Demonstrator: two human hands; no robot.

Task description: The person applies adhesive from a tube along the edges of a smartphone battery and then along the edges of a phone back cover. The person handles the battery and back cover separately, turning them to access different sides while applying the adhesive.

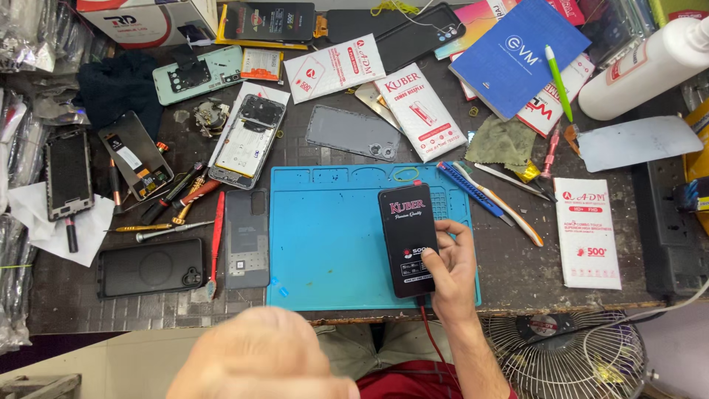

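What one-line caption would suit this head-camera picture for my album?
Right hand holds a black rectangular phone screen on a blue rubber work mat; blurred left hand is raised near the camera.

The right hand (450, 262) reaches forward from the lower edge of the view, its bare forearm running up from the bottom right of centre. The wrist is nearly straight, and the thumb and curled fingers (445, 238) close around something dark from its right side, the knuckles turned outward. The left hand (258, 358) is held low and near the camera, large and blurred, its back turned upward; how its fingers are set cannot be made out.
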